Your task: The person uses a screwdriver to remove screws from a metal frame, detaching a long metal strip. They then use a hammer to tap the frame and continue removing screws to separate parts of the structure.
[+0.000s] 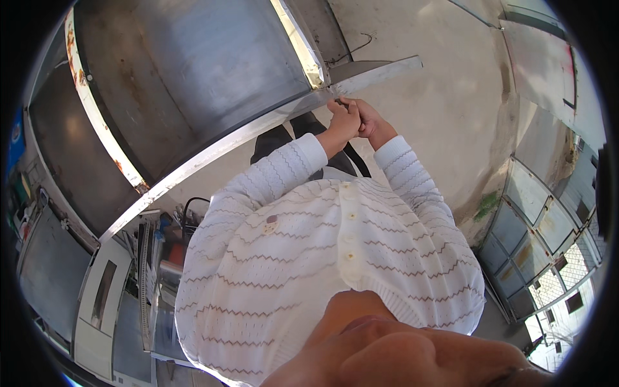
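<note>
Both of my hands come together in front of me, at the corner of a large metal frame (222, 138) filled with dark sheet panels (217, 53). My left hand (344, 124) presses against the palm side of my right hand (373, 121). A small dark object (342, 102), too small and covered to name, shows between the fingertips of both hands. White knitted sleeves with brown zigzag lines cover my arms. Beyond my wrists, dark trousers (273, 142) show partly under the frame's edge.
A flat metal bar (382, 72) juts right from the frame's corner, near a bent wire (362, 44). Left of me stand a clear-sided case (167, 300) and a pale panel with a slot (96, 319). A metal gate (527, 232) with mesh is at right.
</note>
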Motion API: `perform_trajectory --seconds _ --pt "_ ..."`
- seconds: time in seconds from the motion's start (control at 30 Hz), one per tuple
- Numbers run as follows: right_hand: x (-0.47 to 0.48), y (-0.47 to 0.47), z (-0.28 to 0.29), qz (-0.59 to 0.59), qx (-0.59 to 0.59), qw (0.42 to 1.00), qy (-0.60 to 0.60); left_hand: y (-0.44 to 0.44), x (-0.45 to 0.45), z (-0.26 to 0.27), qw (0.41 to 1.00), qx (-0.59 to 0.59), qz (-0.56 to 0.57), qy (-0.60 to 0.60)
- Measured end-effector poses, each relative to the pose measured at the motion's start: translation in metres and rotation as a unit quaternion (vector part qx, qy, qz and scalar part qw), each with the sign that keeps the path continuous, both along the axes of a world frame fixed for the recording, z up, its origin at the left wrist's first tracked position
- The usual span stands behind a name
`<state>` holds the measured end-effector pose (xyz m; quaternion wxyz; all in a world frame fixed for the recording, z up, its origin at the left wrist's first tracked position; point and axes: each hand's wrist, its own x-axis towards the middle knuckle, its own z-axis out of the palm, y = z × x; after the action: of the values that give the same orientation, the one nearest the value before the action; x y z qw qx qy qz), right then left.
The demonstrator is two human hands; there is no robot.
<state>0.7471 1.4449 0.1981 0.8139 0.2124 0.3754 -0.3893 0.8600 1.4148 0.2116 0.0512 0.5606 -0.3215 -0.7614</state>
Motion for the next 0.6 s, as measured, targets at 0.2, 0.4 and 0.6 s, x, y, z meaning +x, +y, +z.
perform_trajectory --seconds 0.2,0.4,0.6 --pt "-0.045 0.018 -0.025 0.138 0.034 0.989 0.038 0.022 -0.065 0.014 0.960 0.248 0.128 0.028" --pt "-0.029 0.027 -0.001 0.144 -0.038 0.987 0.066 -0.004 -0.011 0.018 0.946 0.261 -0.170 0.083" --pt "0.032 0.023 0.038 0.208 -0.011 0.924 0.321 -0.077 0.071 0.028 0.899 -0.016 -0.436 0.039"
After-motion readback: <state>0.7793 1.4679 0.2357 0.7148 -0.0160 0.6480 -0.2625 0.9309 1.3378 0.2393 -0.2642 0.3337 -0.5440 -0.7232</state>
